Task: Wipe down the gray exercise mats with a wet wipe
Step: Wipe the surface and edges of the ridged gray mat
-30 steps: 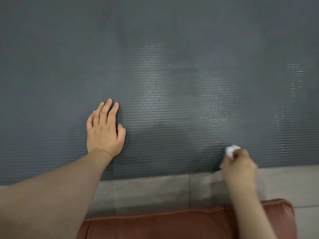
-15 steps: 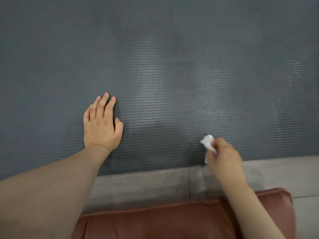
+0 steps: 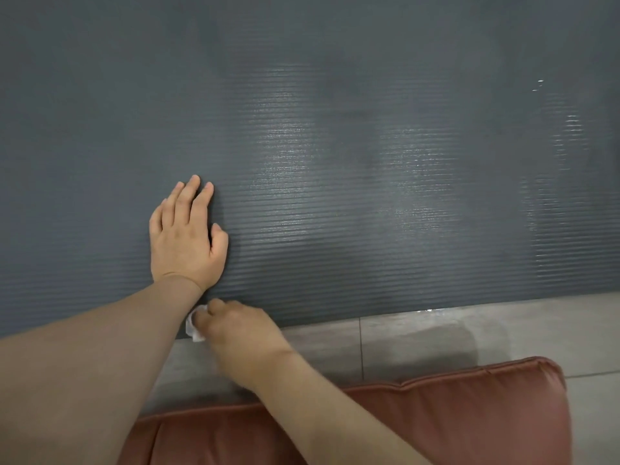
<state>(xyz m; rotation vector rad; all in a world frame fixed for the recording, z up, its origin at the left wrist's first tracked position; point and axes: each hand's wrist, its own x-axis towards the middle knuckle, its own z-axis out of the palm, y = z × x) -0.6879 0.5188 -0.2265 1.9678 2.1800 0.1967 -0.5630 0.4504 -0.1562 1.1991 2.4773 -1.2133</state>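
Flat-palmed, left hand [image 3: 186, 234] presses the gray mat [image 3: 335, 95], fingers straight, holding nothing. Right hand [image 3: 240, 325] clenches a crumpled wet wipe [image 3: 194, 325] at the mat's near edge, just under the left wrist. Within the last second it has swept leftward along that edge; damp sheen lies to the right. Judged: near-edge pass almost done. Tile floor [image 3: 419, 333] and rust cushion [image 3: 453, 414] lie nearer.

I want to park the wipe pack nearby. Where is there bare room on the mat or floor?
Bare: the ribbed gray exercise mat right of the flat left hand, and the gray floor tile between mat edge and rust-red cushion. Crowded: the near edge, where the right hand grips the white wet wipe.
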